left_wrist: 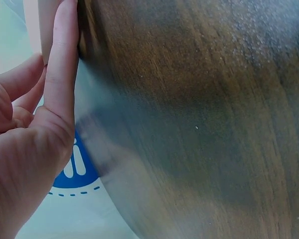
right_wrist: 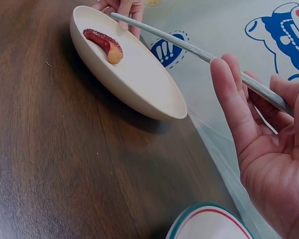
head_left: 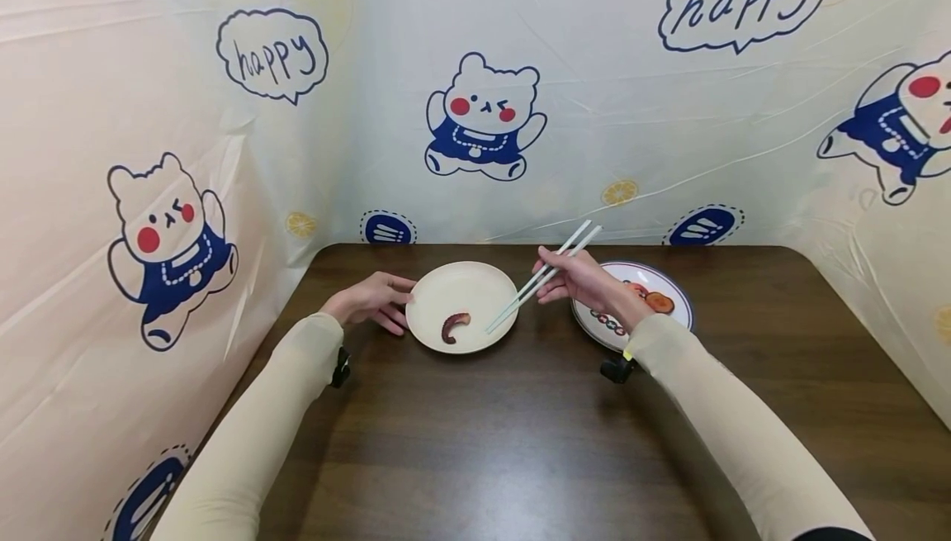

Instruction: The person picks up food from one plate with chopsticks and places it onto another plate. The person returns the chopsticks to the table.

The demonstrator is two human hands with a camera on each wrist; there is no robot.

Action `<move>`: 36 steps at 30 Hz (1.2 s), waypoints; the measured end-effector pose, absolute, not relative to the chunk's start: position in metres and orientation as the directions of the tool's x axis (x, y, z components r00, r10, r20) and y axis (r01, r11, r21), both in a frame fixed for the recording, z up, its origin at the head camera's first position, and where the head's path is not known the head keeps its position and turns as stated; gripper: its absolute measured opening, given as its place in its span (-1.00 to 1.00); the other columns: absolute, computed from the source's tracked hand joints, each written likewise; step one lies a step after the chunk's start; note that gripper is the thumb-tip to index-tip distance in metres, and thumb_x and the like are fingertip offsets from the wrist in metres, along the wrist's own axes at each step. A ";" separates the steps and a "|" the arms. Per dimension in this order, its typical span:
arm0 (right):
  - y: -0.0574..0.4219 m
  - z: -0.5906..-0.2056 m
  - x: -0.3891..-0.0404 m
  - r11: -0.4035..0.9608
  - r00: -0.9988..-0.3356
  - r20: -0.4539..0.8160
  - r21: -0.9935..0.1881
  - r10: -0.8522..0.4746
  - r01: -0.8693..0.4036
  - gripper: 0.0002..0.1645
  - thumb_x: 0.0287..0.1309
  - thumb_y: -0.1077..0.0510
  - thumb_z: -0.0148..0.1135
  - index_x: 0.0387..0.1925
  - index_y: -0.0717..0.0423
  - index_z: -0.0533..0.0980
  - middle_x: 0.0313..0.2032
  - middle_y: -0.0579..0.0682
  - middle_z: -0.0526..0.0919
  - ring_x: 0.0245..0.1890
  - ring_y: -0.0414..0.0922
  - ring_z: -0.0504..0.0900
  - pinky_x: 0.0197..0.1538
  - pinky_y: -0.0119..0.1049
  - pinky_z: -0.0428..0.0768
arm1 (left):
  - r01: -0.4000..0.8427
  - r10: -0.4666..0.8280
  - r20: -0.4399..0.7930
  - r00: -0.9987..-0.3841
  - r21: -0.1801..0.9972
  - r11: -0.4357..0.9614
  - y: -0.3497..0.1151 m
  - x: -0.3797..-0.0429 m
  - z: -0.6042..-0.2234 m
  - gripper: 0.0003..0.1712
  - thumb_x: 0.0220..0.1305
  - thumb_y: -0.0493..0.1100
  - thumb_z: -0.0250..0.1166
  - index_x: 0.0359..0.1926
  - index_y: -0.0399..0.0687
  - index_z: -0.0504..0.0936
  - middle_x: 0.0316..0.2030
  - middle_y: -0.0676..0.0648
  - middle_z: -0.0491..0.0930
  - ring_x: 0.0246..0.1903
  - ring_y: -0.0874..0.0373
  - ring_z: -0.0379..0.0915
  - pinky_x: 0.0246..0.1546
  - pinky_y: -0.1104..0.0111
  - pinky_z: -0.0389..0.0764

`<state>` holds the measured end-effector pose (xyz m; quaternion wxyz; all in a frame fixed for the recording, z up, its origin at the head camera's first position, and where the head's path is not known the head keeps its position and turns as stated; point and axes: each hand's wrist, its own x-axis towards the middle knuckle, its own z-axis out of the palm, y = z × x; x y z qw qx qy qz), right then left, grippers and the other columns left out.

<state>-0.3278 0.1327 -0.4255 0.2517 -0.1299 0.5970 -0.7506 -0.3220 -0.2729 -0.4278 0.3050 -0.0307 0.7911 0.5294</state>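
Note:
A cream plate [head_left: 427, 328] lies near the far edge of the table, with a dark red octopus tentacle piece [head_left: 455, 327] on it. My left hand [head_left: 374, 301] pinches the plate's left rim, thumb on top and fingers along the side and underneath. In my right hand [head_left: 581, 278] is a pair of pale chopsticks [head_left: 546, 271], slanting down to the left. Their tips hover over the right part of the cream plate, apart from the tentacle piece [right_wrist: 104, 46], with no food between them.
Beneath my right forearm stands a white plate with a blue rim [head_left: 685, 293], carrying a round orange-brown slice [head_left: 660, 302] and other small food pieces. The dark wooden table [head_left: 475, 442] meets a printed curtain [head_left: 594, 111] at the back and sides.

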 end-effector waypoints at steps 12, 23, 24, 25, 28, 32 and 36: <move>0.145 -0.422 -0.326 -0.182 -0.858 -0.116 -0.955 -0.500 0.235 -0.50 0.68 0.05 0.01 -0.07 0.53 0.49 -0.45 0.20 0.72 -0.51 -0.05 0.77 -0.26 -0.15 0.84 | -0.370 0.277 -0.515 -0.811 0.819 0.439 -0.273 -0.322 -0.426 -0.37 0.64 -0.28 0.10 0.61 -0.26 0.21 0.16 -0.40 0.55 -0.29 -0.08 0.76 -0.18 0.01 0.83; 0.165 -0.424 -0.322 -0.164 -0.866 -0.132 -0.957 -0.483 0.237 -0.55 0.68 0.03 0.00 -0.23 0.30 0.59 -0.49 0.15 0.71 -0.53 -0.07 0.76 -0.31 -0.22 0.83 | -0.366 0.288 -0.517 -0.806 0.818 0.444 -0.273 -0.321 -0.426 -0.35 0.64 -0.28 0.11 0.61 -0.29 0.18 0.05 -0.37 0.62 -0.31 -0.07 0.76 -0.19 0.02 0.83; 0.167 -0.424 -0.321 -0.163 -0.866 -0.138 -0.956 -0.481 0.243 -0.55 0.68 0.02 0.01 -0.23 0.29 0.59 -0.49 0.15 0.71 -0.53 -0.08 0.76 -0.31 -0.22 0.83 | -0.367 0.284 -0.518 -0.807 0.816 0.446 -0.273 -0.321 -0.427 -0.35 0.64 -0.28 0.11 0.61 -0.28 0.19 0.04 -0.36 0.62 -0.31 -0.07 0.76 -0.19 0.02 0.83; 0.170 -0.424 -0.321 -0.161 -0.866 -0.144 -0.955 -0.479 0.248 -0.55 0.67 0.01 0.02 -0.23 0.29 0.59 -0.48 0.15 0.71 -0.53 -0.08 0.76 -0.30 -0.22 0.83 | -0.369 0.281 -0.520 -0.807 0.815 0.448 -0.272 -0.321 -0.427 -0.36 0.64 -0.27 0.12 0.61 -0.27 0.20 0.04 -0.36 0.62 -0.31 -0.07 0.76 -0.19 0.02 0.83; 0.177 -0.421 -0.319 -0.162 -0.865 -0.161 -0.950 -0.475 0.266 -0.56 0.66 0.00 0.04 -0.24 0.25 0.62 -0.47 0.15 0.71 -0.52 -0.08 0.76 -0.29 -0.22 0.83 | -0.369 0.276 -0.520 -0.809 0.813 0.451 -0.272 -0.321 -0.427 -0.36 0.64 -0.27 0.11 0.61 -0.26 0.19 0.01 -0.35 0.63 -0.31 -0.05 0.76 -0.19 0.03 0.83; 0.185 -0.419 -0.317 -0.162 -0.857 -0.162 -0.949 -0.489 0.272 -0.55 0.66 0.00 0.04 -0.22 0.27 0.62 -0.45 0.15 0.72 -0.50 -0.08 0.76 -0.29 -0.25 0.83 | -0.369 0.275 -0.519 -0.810 0.814 0.449 -0.271 -0.321 -0.427 -0.36 0.64 -0.28 0.11 0.61 -0.27 0.19 0.00 -0.36 0.63 -0.31 -0.06 0.75 -0.19 0.03 0.83; 0.193 -0.420 -0.315 -0.164 -0.854 -0.154 -0.950 -0.498 0.266 -0.53 0.67 0.00 0.02 -0.19 0.33 0.60 -0.45 0.16 0.73 -0.50 -0.08 0.77 -0.30 -0.27 0.82 | -0.368 0.278 -0.520 -0.808 0.813 0.452 -0.271 -0.321 -0.426 -0.36 0.64 -0.27 0.10 0.61 -0.27 0.19 0.07 -0.38 0.61 -0.30 -0.06 0.76 -0.18 0.03 0.83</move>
